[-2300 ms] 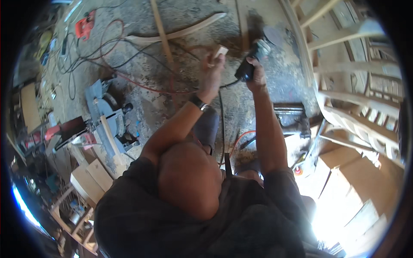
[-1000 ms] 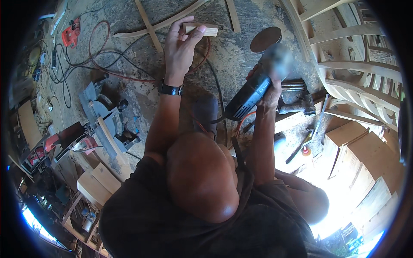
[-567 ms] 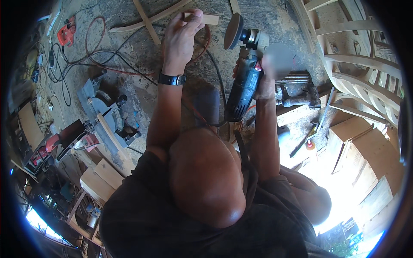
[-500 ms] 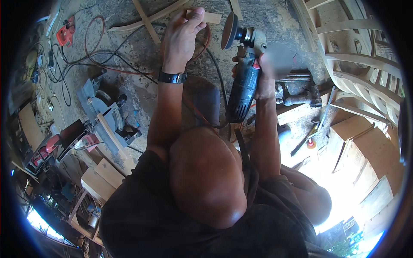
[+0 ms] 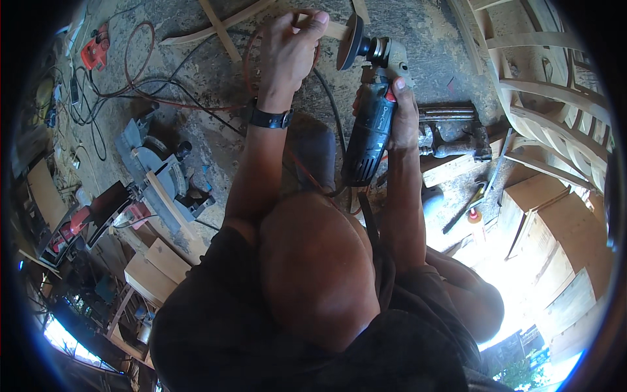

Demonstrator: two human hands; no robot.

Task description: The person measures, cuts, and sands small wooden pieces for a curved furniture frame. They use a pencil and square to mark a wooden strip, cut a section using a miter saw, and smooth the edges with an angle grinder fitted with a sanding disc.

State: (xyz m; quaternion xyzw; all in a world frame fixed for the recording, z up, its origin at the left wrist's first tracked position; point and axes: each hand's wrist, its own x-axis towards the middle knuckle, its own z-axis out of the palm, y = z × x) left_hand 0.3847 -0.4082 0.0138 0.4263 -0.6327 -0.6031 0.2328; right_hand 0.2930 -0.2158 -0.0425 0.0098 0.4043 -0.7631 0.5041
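Observation:
My right hand [image 5: 404, 117] is wrapped round the body of a dark angle grinder [image 5: 369, 134], thumb near its red switch. The grinder is held upright, its head up and its round sanding disc [image 5: 351, 43] facing left. In my left hand [image 5: 286, 55] is a small strip of pale wood [image 5: 334, 30], pinched between thumb and fingers. The strip's right end meets the face of the disc; whether it presses there I cannot tell. Part of the strip is hidden by my fingers. A black band [image 5: 269, 118] circles my left wrist.
A mitre saw [image 5: 157, 166] stands on the floor at left, near tangled cables and a red power tool [image 5: 96, 49]. Long wood strips [image 5: 219, 29] lie at the far side. A curved ribbed wooden frame [image 5: 548, 98] rises at right, beside a metal vice-like clamp [image 5: 454, 134].
My left hand has moved right with the wood strip, bringing its end to the disc. The grinder has shifted only slightly in my right hand.

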